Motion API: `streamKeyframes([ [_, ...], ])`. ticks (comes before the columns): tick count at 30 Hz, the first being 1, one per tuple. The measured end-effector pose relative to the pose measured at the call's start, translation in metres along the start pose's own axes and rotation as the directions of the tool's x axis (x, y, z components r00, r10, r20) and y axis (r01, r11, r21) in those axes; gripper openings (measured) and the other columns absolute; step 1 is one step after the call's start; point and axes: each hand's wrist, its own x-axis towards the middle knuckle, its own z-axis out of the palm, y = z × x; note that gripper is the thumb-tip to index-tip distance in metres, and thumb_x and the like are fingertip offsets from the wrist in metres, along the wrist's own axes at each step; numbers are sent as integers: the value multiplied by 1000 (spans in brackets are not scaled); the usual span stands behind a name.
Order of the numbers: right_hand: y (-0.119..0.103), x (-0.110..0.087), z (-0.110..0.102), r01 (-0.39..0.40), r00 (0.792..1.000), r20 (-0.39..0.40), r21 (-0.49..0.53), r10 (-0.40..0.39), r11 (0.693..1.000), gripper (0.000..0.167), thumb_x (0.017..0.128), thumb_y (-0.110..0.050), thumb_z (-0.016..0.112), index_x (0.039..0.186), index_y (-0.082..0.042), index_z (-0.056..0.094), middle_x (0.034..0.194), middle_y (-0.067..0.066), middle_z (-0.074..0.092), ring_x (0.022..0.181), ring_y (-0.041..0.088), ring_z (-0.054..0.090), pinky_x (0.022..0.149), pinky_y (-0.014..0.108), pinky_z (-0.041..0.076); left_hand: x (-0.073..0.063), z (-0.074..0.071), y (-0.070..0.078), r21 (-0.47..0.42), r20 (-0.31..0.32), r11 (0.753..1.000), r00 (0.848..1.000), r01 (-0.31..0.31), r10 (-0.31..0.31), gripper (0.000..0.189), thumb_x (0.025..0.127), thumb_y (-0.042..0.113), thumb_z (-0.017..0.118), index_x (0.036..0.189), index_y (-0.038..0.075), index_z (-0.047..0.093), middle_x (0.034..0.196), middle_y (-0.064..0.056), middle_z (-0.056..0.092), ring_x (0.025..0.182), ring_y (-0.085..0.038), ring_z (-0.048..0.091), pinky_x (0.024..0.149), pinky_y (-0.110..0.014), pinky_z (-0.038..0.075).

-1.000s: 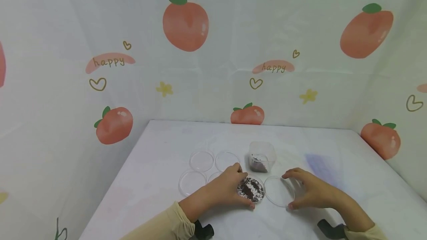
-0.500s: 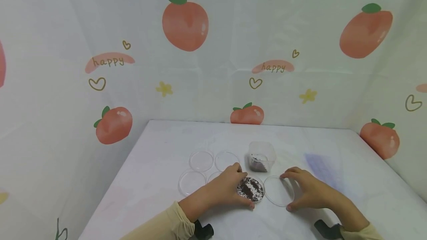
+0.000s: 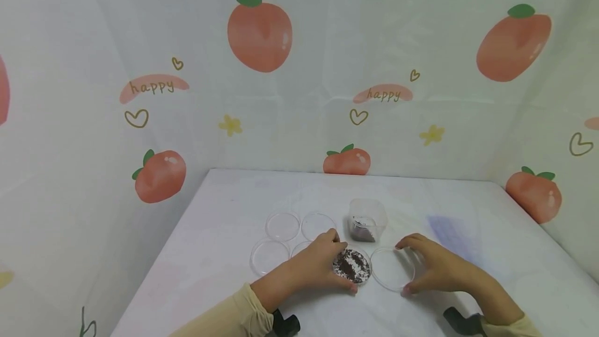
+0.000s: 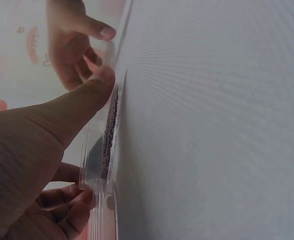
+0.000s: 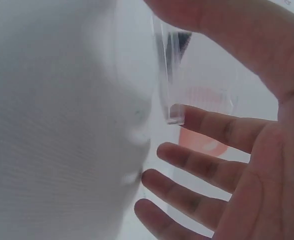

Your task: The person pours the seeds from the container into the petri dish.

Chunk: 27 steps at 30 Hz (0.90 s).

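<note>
The left hand (image 3: 315,261) holds a round dish of dark crumbs (image 3: 366,280) flat on the white bench (image 3: 187,290). Its thumb is on the side near the person and its other fingers curl at the far side, so it grips the rim. This dish sits about midway between the left and right edges of the bench. The crumbs (image 3: 352,268) are spread thin, with white gaps.

Just to the right of it lies a see-through dish (image 3: 393,269). The two rims look like they touch. The right hand (image 3: 442,269) holds this dish between its thumb and pointing finger, while the other three fingers stick out apart.

Closer to the far edge of the bench stands a see-through tub (image 3: 381,215) with more dark stuff (image 3: 362,233) low inside. Over toward the left edge are more clear dishes: a back left one (image 3: 283,226), a back right one (image 3: 318,226), a front left one (image 3: 270,257) and one partly hidden (image 3: 301,248) by the left hand.

A purple patch (image 3: 451,235) marks the bench toward its right edge. Behind the far edge hangs a pale cloth (image 3: 299,87) with red fruit pictures.
</note>
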Motion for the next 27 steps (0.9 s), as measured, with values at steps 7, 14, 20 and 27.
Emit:
streamKeyframes([
  [7,-6,1,-8,60,998,-43,108,-56,992,79,72,-46,98,136,-18,61,137,0,60,118,35,64,91,43,57,-1,-2,-1,-13,-4,1000,1000,7,-7,97,75,72,85,142,4,66,120,-1,53,105,-8,50,94,-21,50],
  [14,-11,9,-6,106,992,-81,188,-92,977,80,78,-44,96,143,-17,58,142,1,61,119,25,68,91,36,58,-2,-5,0,-2,3,1000,1000,3,-3,97,75,71,86,142,4,66,118,0,52,103,-7,49,92,-19,49],
  [20,-12,16,1,120,990,-99,208,-101,971,79,78,-45,96,143,-19,59,142,-1,63,118,16,68,93,33,58,-2,-5,1,3,-4,1000,1000,-6,6,96,75,72,86,140,5,67,118,0,53,103,-7,51,92,-20,49],
  [27,-18,23,6,118,992,-78,226,-103,967,80,77,-42,97,141,-19,55,138,-3,63,117,17,68,91,32,58,0,4,-6,0,-12,1000,1000,-20,20,99,74,76,83,141,5,66,117,1,53,103,-7,50,93,-20,49],
])
